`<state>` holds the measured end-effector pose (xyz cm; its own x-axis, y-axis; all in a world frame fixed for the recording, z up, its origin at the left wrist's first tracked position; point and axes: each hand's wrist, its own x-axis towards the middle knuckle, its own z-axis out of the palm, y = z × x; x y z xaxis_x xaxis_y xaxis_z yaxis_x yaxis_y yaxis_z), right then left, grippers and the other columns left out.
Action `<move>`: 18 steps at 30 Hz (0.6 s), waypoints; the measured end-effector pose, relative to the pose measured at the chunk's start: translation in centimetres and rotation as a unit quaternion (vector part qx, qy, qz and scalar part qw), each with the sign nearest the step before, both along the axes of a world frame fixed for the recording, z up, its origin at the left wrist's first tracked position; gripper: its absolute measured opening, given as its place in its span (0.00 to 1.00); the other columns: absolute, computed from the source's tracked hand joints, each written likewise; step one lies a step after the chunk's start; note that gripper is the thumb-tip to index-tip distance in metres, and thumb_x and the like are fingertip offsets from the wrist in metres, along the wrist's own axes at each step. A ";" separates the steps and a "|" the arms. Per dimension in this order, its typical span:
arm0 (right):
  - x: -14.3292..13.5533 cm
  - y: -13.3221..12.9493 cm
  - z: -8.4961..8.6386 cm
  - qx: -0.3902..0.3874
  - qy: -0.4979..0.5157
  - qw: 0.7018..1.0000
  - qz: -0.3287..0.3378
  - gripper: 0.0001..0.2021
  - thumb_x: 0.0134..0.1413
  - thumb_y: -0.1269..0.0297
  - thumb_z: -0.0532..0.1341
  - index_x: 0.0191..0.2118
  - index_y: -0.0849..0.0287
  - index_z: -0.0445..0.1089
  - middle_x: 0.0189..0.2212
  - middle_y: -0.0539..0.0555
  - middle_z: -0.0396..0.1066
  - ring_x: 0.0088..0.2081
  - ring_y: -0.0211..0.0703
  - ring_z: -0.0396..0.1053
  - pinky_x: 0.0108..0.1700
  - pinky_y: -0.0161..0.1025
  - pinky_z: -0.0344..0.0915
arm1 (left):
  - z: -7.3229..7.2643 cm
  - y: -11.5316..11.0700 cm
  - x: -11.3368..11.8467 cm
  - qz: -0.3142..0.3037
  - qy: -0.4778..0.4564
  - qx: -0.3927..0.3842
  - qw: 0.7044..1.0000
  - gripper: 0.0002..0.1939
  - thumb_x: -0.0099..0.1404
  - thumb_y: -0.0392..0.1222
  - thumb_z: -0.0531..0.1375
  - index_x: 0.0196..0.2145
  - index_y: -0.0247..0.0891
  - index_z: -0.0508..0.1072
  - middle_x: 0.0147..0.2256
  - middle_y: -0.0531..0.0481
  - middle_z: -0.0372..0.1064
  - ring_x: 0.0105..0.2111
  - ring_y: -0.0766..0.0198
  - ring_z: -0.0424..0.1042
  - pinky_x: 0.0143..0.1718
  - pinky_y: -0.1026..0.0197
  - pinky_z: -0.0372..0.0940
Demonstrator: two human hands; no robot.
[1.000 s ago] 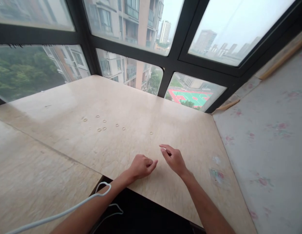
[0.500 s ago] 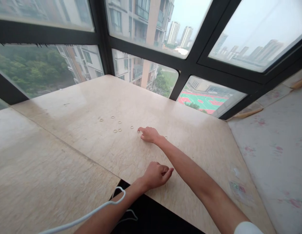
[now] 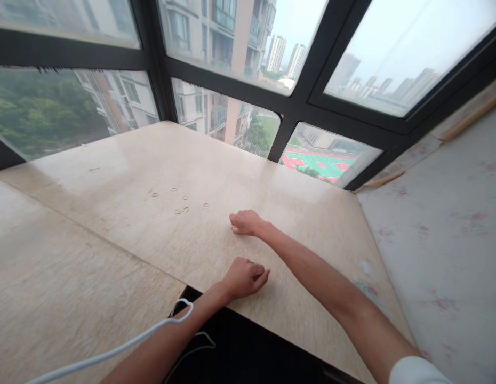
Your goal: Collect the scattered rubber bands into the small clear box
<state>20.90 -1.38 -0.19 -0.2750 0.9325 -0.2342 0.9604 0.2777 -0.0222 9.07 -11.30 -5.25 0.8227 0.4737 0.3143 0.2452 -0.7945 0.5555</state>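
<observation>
Several thin, gold-coloured rings lie flat on the pale marble-patterned counter [image 3: 128, 229], left of my right hand. The nearest ring [image 3: 206, 205] sits a little apart from the others, and another ring [image 3: 154, 194] marks the far left of the group. My right hand [image 3: 245, 222] is low over the counter, its fingers pinched together with a sliver of a ring [image 3: 232, 228] showing at the fingertips. Close to the front edge, my left hand [image 3: 246, 278] rests on the counter with its fingers curled in; whatever they may hold is hidden.
A white cable [image 3: 124, 341] runs over my left forearm, beside a dark gap [image 3: 248, 352] below the counter's front edge. Dark window frames [image 3: 232, 82] border the back. On the right is a floral wall [image 3: 440, 256], with a clear plastic piece [image 3: 366, 266] near it.
The ring under my right fingertips has left its spot on the counter, and that hand has drawn back rightward from the group. My left hand stays curled. The view has shifted slightly.
</observation>
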 end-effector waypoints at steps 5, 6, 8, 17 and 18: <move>3.5 -5.3 0.8 0.039 0.046 0.996 -0.065 0.08 0.52 0.63 0.56 0.37 0.58 0.67 0.32 0.54 0.73 0.32 0.41 0.69 0.29 0.33 0.54 | -0.1 0.0 0.1 0.012 0.015 0.012 1.000 0.22 0.65 0.44 0.50 0.15 0.36 0.59 0.13 0.54 0.56 0.15 0.71 0.51 0.22 0.61 0.41; 4.4 -6.7 1.0 0.048 0.058 0.994 -0.081 0.08 0.52 0.62 0.56 0.37 0.58 0.66 0.30 0.52 0.73 0.31 0.39 0.68 0.29 0.32 0.53 | -0.1 0.0 0.1 0.010 0.020 0.013 1.000 0.22 0.65 0.44 0.50 0.15 0.35 0.58 0.13 0.54 0.55 0.15 0.71 0.51 0.22 0.62 0.42; 6.2 -9.9 1.2 0.073 0.106 0.983 -0.129 0.07 0.52 0.63 0.55 0.37 0.58 0.65 0.26 0.48 0.70 0.27 0.35 0.65 0.27 0.31 0.51 | -0.2 0.0 0.1 0.005 0.029 0.016 0.999 0.22 0.65 0.45 0.50 0.15 0.35 0.57 0.13 0.55 0.54 0.15 0.71 0.51 0.23 0.62 0.42; 15.5 -26.1 1.0 0.222 0.253 0.869 -0.364 0.12 0.56 0.60 0.52 0.24 0.57 0.57 0.16 0.43 0.53 0.19 0.31 0.52 0.23 0.31 0.45 | -0.3 0.1 0.1 0.004 0.072 0.066 0.995 0.23 0.66 0.47 0.48 0.15 0.36 0.56 0.13 0.56 0.50 0.16 0.71 0.52 0.24 0.63 0.43; 16.3 -27.8 1.0 0.236 0.247 0.858 -0.383 0.14 0.57 0.58 0.52 0.23 0.57 0.57 0.16 0.43 0.52 0.19 0.32 0.51 0.23 0.31 0.45 | -0.3 0.1 0.1 0.005 0.076 0.071 0.994 0.23 0.66 0.47 0.48 0.15 0.36 0.56 0.13 0.56 0.51 0.16 0.70 0.52 0.24 0.63 0.43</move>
<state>37.18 -29.20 0.76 0.5044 0.8428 0.1876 0.7711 -0.3419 -0.5372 9.21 -11.24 -5.58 0.8612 0.4422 0.2506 0.3271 -0.8595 0.3927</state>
